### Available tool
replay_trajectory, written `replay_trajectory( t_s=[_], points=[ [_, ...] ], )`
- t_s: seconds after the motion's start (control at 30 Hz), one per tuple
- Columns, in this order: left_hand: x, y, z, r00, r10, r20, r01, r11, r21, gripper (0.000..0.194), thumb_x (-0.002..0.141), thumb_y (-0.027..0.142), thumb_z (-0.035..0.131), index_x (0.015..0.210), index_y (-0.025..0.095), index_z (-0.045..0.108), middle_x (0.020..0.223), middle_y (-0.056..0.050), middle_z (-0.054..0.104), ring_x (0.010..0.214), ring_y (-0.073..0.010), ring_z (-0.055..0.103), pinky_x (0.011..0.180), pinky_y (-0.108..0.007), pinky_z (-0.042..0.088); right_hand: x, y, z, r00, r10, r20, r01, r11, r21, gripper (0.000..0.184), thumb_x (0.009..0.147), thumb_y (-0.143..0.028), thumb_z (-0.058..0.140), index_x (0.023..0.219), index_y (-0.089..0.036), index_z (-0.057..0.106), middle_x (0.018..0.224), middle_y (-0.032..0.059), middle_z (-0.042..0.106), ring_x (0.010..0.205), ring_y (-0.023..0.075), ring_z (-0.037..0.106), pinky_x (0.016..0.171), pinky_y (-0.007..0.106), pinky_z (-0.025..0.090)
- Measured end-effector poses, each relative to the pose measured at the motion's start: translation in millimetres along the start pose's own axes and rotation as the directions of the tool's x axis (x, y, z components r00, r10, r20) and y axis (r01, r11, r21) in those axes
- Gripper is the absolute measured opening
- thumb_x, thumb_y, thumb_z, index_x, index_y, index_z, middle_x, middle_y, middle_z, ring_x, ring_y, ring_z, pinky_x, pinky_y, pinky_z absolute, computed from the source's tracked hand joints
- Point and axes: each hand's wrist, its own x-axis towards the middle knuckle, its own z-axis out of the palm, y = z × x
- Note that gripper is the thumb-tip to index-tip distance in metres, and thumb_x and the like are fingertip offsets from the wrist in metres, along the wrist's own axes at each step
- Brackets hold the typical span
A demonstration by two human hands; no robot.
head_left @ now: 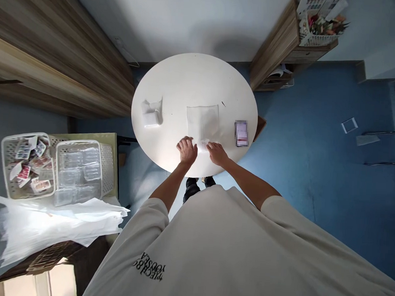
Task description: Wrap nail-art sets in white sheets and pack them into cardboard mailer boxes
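Far left, a white basket (4, 162) of small packs and a second white basket (107, 172) of clear plastic boxes (70, 176) stood beside loose white sheets (61, 225); the sheets' ragged edges stuck out, so a brush from the left elbow could have dragged some down. On the round table (194, 75), left side, a white wrapped bundle (151, 118) sat with a loose flap up; a sleeve catching that flap could have tugged it askew. The left hand (186, 151) was at the near left corner of a thin translucent sheet (202, 118), fingers bent; couldn't tell if they pinched it or just pressed. The sheet lay mid-table toward the near edge, between the hands, looking flimsy: uneven pulling could have creased or torn it, and a slack hold could have let it skid. The right hand (217, 153) had curled fingers at its near right part; pinch or plain contact, couldn't tell. A small dark sliver (223, 104) lay beyond it, easily swept under the sheet. Far right, a phone (241, 133) lay near the rim; a wide right-arm swing could have knocked it off.
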Motion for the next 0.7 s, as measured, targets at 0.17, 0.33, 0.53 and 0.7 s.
replay_trajectory(
  t_s=[0.17, 0.33, 0.53, 0.7],
  points=[
    [-16.8, 4.7, 12.3, 0.863, 0.453, 0.226, -0.463, 0.886, -0.006, 0.061, 0.095, 0.011, 0.043, 0.154, 0.02, 0.052, 0.161, -0.017, 0.051, 0.154, -0.0339, 0.041, 0.127, -0.059, 0.028, -2.7, -4.5, 1.2, 1.0, 0.008, -0.01, -0.008, 1.0, 0.016, 0.064, 0.096, -0.012, 0.05, 0.16, -0.014, 0.046, 0.165, 0.0189, 0.047, 0.147, 0.0345, 0.046, 0.121, 0.049, 0.033],
    [-3.6, 5.0, 21.4, 0.894, 0.412, 0.177, -0.421, 0.907, 0.017, 0.066, 0.096, 0.015, 0.043, 0.162, 0.011, 0.042, 0.172, -0.022, 0.037, 0.164, -0.0333, 0.026, 0.132, -0.058, 0.02, -6.0, -7.4, 5.4, 0.998, 0.042, -0.051, -0.042, 0.999, -0.006, 0.065, 0.097, -0.009, 0.044, 0.161, -0.011, 0.045, 0.165, 0.0205, 0.047, 0.148, 0.0354, 0.045, 0.122, 0.052, 0.031],
    [11.4, 4.5, 17.2, 0.887, 0.406, 0.222, -0.419, 0.908, 0.014, 0.073, 0.097, 0.023, 0.054, 0.167, 0.016, 0.035, 0.17, -0.02, 0.04, 0.162, -0.034, 0.03, 0.133, -0.058, 0.017, -2.1, -6.0, 5.9, 0.997, 0.062, -0.048, -0.061, 0.998, 0.014, 0.059, 0.097, -0.008, 0.046, 0.155, -0.014, 0.053, 0.162, 0.0187, 0.051, 0.147, 0.033, 0.045, 0.123, 0.049, 0.029],
    [21.6, 5.2, 17.1, 0.87, 0.433, 0.236, -0.449, 0.893, 0.018, 0.07, 0.091, 0.024, 0.06, 0.159, 0.012, 0.047, 0.16, -0.022, 0.051, 0.154, -0.0368, 0.042, 0.134, -0.055, 0.015, 1.6, -4.6, 0.8, 0.995, 0.076, -0.067, -0.075, 0.997, 0.023, 0.052, 0.099, -0.009, 0.045, 0.149, -0.015, 0.059, 0.156, 0.0173, 0.056, 0.145, 0.0339, 0.046, 0.122, 0.049, 0.03]
  ],
)
